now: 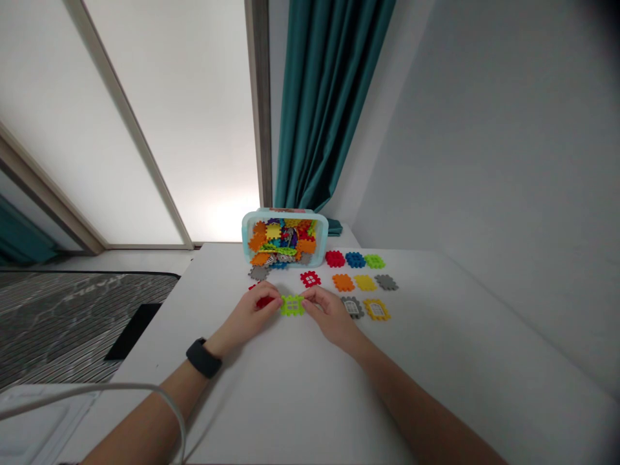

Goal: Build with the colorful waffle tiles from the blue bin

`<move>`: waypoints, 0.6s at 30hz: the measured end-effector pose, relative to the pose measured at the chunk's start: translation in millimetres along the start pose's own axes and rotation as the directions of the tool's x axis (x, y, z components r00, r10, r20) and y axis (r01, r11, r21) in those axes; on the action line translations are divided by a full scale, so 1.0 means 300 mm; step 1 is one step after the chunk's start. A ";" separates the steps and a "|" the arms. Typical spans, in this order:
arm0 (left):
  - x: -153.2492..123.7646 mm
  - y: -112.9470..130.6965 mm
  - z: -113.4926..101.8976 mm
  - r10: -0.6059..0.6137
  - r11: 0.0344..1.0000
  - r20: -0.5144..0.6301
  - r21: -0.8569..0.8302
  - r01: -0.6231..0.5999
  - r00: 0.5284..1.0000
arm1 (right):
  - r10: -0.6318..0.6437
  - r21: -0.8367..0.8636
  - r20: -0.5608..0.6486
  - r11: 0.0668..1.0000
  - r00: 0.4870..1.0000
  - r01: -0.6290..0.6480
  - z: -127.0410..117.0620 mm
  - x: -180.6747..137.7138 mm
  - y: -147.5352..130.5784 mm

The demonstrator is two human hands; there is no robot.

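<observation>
A lime-green toothed building tile with a window grid (292,305) is pinched between my two hands above the white table. My left hand (256,310), with a dark band on its wrist, grips the tile's left edge between thumb and fingers. On the tile's right edge are the closed fingertips of my right hand (330,316). Partly hidden by my left hand is a red piece (264,301); whether it is touched I cannot tell. A red window tile (310,279) lies just beyond the green one. Beside my right hand lie a grey window tile (352,308) and a yellow window tile (376,310).
A light-blue bin (247,236) of mixed toothed tiles lies at the table's far edge, its opening facing me. Plain tiles in rows, among them an orange tile (343,282), lie right of it. A white cable (145,387) loops at lower left.
</observation>
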State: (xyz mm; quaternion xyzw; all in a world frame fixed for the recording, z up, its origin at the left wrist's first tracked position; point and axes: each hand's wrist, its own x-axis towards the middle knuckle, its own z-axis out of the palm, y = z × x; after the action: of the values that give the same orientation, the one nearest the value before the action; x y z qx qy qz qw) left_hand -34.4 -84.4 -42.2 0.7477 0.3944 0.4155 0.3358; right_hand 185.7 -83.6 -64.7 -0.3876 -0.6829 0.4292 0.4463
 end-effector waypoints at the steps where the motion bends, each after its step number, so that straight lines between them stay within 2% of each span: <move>1: -0.001 0.004 -0.002 -0.005 1.000 -0.001 0.004 0.005 1.000 | -0.054 -0.049 -0.018 0.997 0.998 0.053 -0.003 -0.001 -0.009; 5: -0.003 0.015 -0.013 -0.016 1.000 0.022 0.023 0.016 1.000 | -0.295 -0.220 -0.068 0.936 0.953 0.274 -0.008 -0.006 -0.044; 7: -0.005 0.016 -0.018 -0.007 1.000 0.036 0.031 0.005 0.999 | -0.371 -0.291 -0.087 0.897 0.924 0.333 -0.008 -0.009 -0.054; 18: -0.009 -0.011 -0.021 0.081 0.995 0.117 0.043 -0.087 0.990 | -0.502 -0.403 -0.103 0.810 0.859 0.425 0.002 -0.023 -0.064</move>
State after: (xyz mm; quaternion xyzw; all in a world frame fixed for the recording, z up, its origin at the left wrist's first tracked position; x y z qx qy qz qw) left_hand -41.8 -84.1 -43.1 0.7941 0.3524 0.3761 0.3220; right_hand 184.5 -96.4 -48.7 -0.3265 -0.7751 0.1293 0.5253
